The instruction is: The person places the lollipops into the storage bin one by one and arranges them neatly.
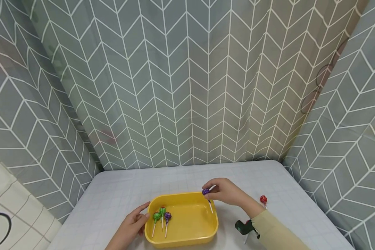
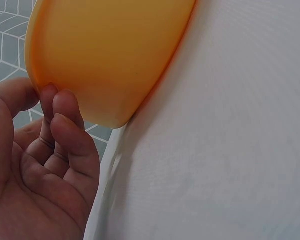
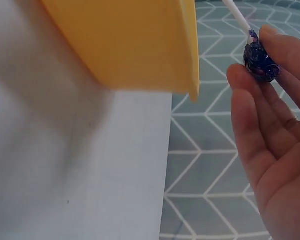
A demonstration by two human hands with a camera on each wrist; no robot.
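Observation:
My right hand (image 1: 226, 192) pinches a purple-wrapped lollipop (image 3: 260, 62) by its candy head, above the right end of a yellow tray (image 1: 192, 222). In the head view its white stick points down toward the tray's inside. At the tray's left end, my left hand (image 1: 132, 222) holds the rim, with curled fingers (image 2: 72, 125) against the outer wall in the left wrist view. Inside the tray's left part lie a green lollipop (image 1: 156, 216), a second green lollipop (image 1: 162, 210) and another purple lollipop (image 1: 167, 216).
A red lollipop (image 1: 263, 199) lies on the white table (image 1: 128, 184) beyond my right forearm. A dark wrist-worn device (image 1: 244, 227) partly hides a white stick below it. Grey curtains (image 1: 181, 86) with white chevron lines enclose the back and sides.

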